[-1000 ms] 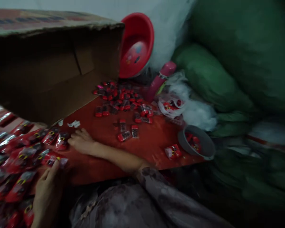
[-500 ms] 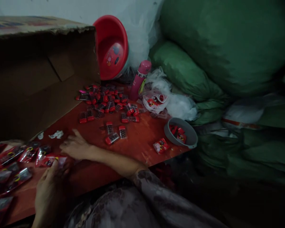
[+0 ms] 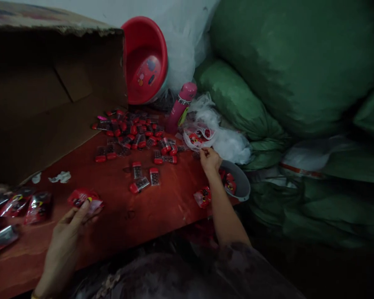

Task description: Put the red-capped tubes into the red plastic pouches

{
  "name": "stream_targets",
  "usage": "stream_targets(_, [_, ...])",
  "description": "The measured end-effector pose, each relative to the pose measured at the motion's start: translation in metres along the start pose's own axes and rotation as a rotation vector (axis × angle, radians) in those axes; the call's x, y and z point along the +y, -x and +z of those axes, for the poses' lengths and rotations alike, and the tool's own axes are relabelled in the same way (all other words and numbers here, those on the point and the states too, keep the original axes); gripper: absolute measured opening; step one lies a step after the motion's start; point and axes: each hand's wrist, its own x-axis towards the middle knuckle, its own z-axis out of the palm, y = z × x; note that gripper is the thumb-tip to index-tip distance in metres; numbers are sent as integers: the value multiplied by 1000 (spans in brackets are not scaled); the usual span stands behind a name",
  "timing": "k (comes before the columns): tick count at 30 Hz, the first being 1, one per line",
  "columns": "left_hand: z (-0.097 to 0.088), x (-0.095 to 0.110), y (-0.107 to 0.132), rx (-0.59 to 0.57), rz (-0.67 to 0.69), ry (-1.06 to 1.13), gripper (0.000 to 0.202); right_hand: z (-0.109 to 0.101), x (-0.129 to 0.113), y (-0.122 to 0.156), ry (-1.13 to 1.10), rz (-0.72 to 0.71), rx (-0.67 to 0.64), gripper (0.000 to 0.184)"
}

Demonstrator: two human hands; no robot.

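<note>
At the far left a large cardboard box point(image 3: 25, 83) lay with its open side facing the near edge, its walls closing off that end of the table point(image 3: 118, 228). On the near left, shiny red packs point(image 3: 37, 207) lay in loose rows, with a crumpled scrap of tissue point(image 3: 60, 177) beyond them.

Just right of these, the left hand point(image 3: 64, 236) was clamped on a red packet point(image 3: 79, 197), thumb on top and fingers beneath, above the near part of the table. Farther back, a heap of small red-capped boxes point(image 3: 140, 131) spread from beside the cardboard box toward the middle, with three loose boxes point(image 3: 137, 169) nearer. Behind the heap a red basin point(image 3: 143, 62) leaned on its side.

To its right a pink flask point(image 3: 177, 112) stood behind a clear bag point(image 3: 198, 139) with red packets inside. The right hand point(image 3: 211, 160) reached to the bag's near edge, fingertips drawn close together; whether they gripped the plastic could not be told. Its forearm partly covered a loose packet point(image 3: 202, 197) and the left side of a grey bowl point(image 3: 241, 182) with red pieces inside. White plastic point(image 3: 232, 145) and bulging green sacks point(image 3: 296, 62) crowded the far right.
</note>
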Motion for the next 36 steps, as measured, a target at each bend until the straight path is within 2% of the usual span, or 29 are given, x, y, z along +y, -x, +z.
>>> stream_targets(4, [23,0,0,-25,-107,97,25,9,-3,-1,39,24,-14,27])
stream_targets(8, [30,1,-2,-45,-110,115,34,7,-4,0,65,41,-41,28])
stream_targets(10, [32,2,-2,-38,-115,116,35,3,-8,4,64,1,5,33])
stream_targets(12, [36,4,-2,-35,-118,125,36,-2,-19,16,11,-85,69,36])
stream_targets(14, [40,5,-3,-41,-113,142,37,-5,-37,39,-119,-201,48,38])
stream_targets(17, [46,6,-4,-58,-122,154,38,-8,-73,90,-303,-356,-162,40])
stream_targets(19, [47,5,-6,-71,-134,152,39,-8,-96,123,-281,-430,-266,39])
stream_targets(21, [46,4,-7,-76,-138,149,40,-8,-113,146,-241,-592,-321,34])
stream_targets(24, [43,2,-9,-72,-137,149,42,-8,-124,157,-169,-848,-426,37])
stream_targets(26, [40,0,-10,-72,-132,152,42,-10,-126,156,-145,-919,-495,37])
stream_targets(28, [39,-1,-10,-66,-113,155,43,-13,-126,155,-181,-904,-517,36])
stream_targets(31, [40,-3,-9,-57,-46,127,41,-19,-133,161,-403,-749,-523,36])
stream_targets(36, [48,-10,-4,-146,134,4,33,-14,-163,189,-970,-375,-840,29])
